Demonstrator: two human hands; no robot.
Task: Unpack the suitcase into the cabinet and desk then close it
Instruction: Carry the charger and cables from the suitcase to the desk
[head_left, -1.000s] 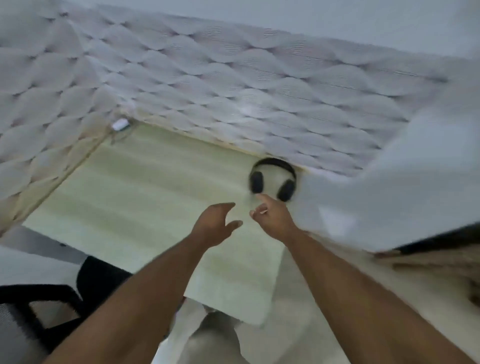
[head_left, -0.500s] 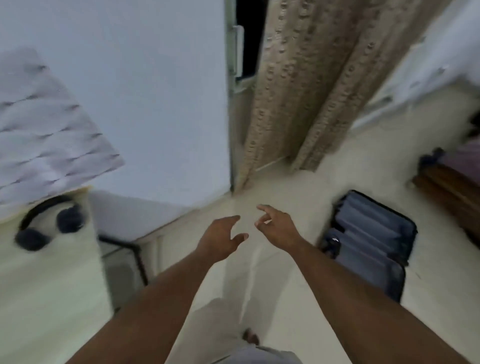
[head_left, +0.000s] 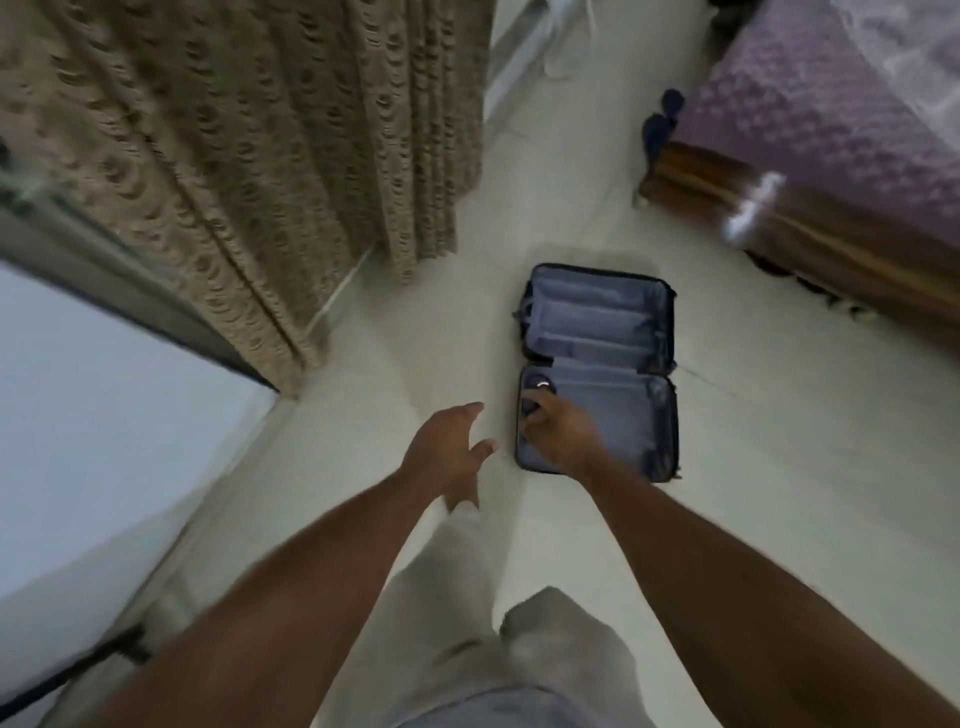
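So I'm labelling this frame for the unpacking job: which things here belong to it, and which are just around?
Job:
open dark suitcase with grey lining, on the floor
small dark round item in its near half
left hand, right hand, both empty

Just around:
beige patterned curtain
purple-covered bed
dark bundle beside the bed
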